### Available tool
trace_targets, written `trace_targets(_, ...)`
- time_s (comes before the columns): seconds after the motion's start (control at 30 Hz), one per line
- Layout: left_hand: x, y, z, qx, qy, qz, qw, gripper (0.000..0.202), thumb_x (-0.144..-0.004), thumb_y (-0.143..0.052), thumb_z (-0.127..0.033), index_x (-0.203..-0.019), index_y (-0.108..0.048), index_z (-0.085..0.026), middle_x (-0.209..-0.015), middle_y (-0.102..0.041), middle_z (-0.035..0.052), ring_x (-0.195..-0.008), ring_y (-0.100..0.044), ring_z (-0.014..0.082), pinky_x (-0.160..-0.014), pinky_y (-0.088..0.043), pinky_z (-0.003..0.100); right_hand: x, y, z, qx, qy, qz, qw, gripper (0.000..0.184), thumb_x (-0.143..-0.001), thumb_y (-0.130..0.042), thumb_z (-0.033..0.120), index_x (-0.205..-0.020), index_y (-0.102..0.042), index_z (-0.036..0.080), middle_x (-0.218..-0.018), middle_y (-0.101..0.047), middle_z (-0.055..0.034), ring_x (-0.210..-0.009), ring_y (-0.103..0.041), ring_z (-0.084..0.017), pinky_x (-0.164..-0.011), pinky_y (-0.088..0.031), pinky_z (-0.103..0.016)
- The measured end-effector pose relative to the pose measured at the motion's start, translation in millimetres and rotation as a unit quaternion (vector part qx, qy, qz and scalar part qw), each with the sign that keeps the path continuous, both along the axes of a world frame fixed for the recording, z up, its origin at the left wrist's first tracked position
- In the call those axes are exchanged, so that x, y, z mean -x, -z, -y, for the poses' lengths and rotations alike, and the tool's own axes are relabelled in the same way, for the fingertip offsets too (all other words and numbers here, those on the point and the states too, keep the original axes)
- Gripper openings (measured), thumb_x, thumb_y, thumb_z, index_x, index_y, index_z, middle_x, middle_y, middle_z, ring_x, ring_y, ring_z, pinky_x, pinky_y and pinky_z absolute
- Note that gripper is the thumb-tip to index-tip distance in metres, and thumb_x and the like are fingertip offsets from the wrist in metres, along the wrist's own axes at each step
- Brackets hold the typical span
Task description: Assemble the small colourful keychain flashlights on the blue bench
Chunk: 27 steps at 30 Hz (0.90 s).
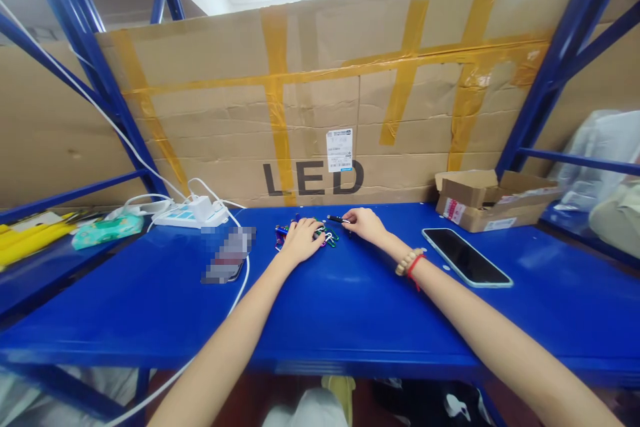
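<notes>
My left hand (301,241) lies palm down over a small pile of shiny coloured clips (332,238), which look like carabiners in green, purple and blue. Its fingers are stretched out across them and hide part of the pile. Just to the right, my right hand (369,225) pinches a slim black pen-like stick (338,219) between thumb and fingers. The stick points left, close above the blue tabletop (340,307). A beaded bracelet (409,261) and a red cord circle the right wrist.
A phone (467,257) lies to the right, with an open cardboard box (493,203) behind it. On the left are a blurred-out flat object (230,255), a white power strip (187,213) and a trailing white cable (244,280). A large taped carton (320,107) stands along the back.
</notes>
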<state>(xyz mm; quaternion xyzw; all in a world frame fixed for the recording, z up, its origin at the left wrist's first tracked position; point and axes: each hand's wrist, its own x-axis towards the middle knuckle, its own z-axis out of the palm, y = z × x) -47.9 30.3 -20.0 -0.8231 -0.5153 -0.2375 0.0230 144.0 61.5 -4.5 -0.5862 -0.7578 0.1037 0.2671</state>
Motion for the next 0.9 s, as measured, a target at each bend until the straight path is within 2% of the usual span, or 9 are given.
trace_targets(0.07,-1,-4.0,2,-0.011,-0.007,0.028,1.0,0.028,-0.087,-0.037,-0.033,-0.102,-0.059,-0.022,-0.113,-0.06,0.007,-0.112,-0.047,0.0242,-0.093,-0.032,0.045,-11,-0.7,9,-0.025,-0.055,-0.055,0.997,0.021,-0.074,-0.06,0.025,-0.092,-0.067,0.017,-0.085,-0.07,-0.0046,-0.078,-0.064,-0.015,-0.071,-0.048,-0.024)
trace_targets(0.17,-8,-9.2,7,-0.032,-0.015,0.106,0.994,0.031,-0.09,-0.031,-0.036,-0.107,-0.055,-0.023,-0.111,-0.061,0.0053,-0.106,-0.049,0.0221,-0.09,-0.034,0.042,-20,-2.2,30,-0.067,-0.146,-0.124,0.979,0.019,-0.074,-0.061,0.027,-0.089,-0.067,0.017,-0.084,-0.07,-0.0038,-0.077,-0.064,-0.016,-0.073,-0.049,-0.027)
trace_targets(0.23,-14,-10.7,11,-0.037,0.001,0.132,0.991,0.033,-0.091,-0.028,-0.038,-0.102,-0.056,-0.024,-0.103,-0.061,0.0038,-0.097,-0.051,0.0205,-0.086,-0.036,0.039,-20,-2.8,43,-0.096,-0.176,-0.142,0.969,0.017,-0.074,-0.061,0.028,-0.087,-0.067,0.018,-0.085,-0.07,-0.0032,-0.078,-0.064,-0.016,-0.076,-0.048,-0.029)
trace_targets(0.33,-24,-8.5,15,-0.027,0.056,0.134,0.989,0.04,-0.092,-0.025,-0.039,-0.079,-0.057,-0.019,-0.086,-0.056,0.0039,-0.083,-0.052,0.0171,-0.08,-0.04,0.034,-16,-3.2,55,-0.142,-0.179,-0.152,0.962,0.016,-0.075,-0.06,0.029,-0.086,-0.068,0.02,-0.085,-0.069,-0.0039,-0.08,-0.063,-0.017,-0.078,-0.048,-0.031)
trace_targets(0.4,-27,-5.3,16,-0.025,0.08,0.137,0.987,0.042,-0.093,-0.023,-0.037,-0.073,-0.055,-0.018,-0.081,-0.05,0.0039,-0.077,-0.051,0.0155,-0.077,-0.041,0.031,-12,-3.1,58,-0.145,-0.182,-0.159,0.959,0.02,-0.074,-0.061,0.031,-0.089,-0.068,0.019,-0.088,-0.069,-0.0052,-0.081,-0.063,-0.017,-0.079,-0.048,-0.031)
trace_targets(0.53,-28,-1.3,17,-0.043,0.091,0.108,0.989,0.037,-0.093,-0.023,-0.035,-0.079,-0.053,-0.018,-0.086,-0.047,0.0048,-0.083,-0.049,0.017,-0.078,-0.041,0.032,-5,-0.9,61,-0.015,-0.216,-0.207,0.954,0.036,-0.081,-0.051,0.04,-0.102,-0.065,0.014,-0.078,-0.068,-0.0052,-0.061,-0.06,-0.013,-0.062,-0.049,-0.026)
trace_targets(0.6,-27,-1.9,17,-0.042,0.088,0.093,0.991,0.033,-0.092,-0.025,-0.035,-0.082,-0.052,-0.019,-0.089,-0.047,0.0051,-0.087,-0.049,0.0181,-0.08,-0.04,0.034,-4,1.2,61,0.021,-0.226,-0.22,0.949,0.038,-0.083,-0.047,0.04,-0.102,-0.065,0.013,-0.073,-0.066,-0.0035,-0.053,-0.056,-0.01,-0.056,-0.047,-0.023)
trace_targets(0.8,-27,-2.7,18,-0.014,0.093,0.108,0.99,0.025,-0.091,-0.033,-0.036,-0.083,-0.05,-0.019,-0.093,-0.049,0.0046,-0.093,-0.049,0.0185,-0.084,-0.038,0.034,-5,4.9,59,-0.027,-0.227,-0.139,0.964,0.035,-0.084,-0.045,0.038,-0.087,-0.068,0.013,-0.076,-0.067,-0.002,-0.064,-0.056,-0.013,-0.061,-0.042,-0.023)
trace_targets(0.9,-29,-1.2,16,0.03,0.09,0.199,0.975,0.027,-0.09,-0.031,-0.039,-0.081,-0.048,-0.02,-0.089,-0.053,0.0031,-0.09,-0.05,0.0169,-0.083,-0.038,0.032,-6,4.5,56,-0.05,-0.212,-0.113,0.969,0.034,-0.085,-0.044,0.036,-0.089,-0.068,0.013,-0.083,-0.068,-0.0033,-0.072,-0.058,-0.016,-0.067,-0.042,-0.024)
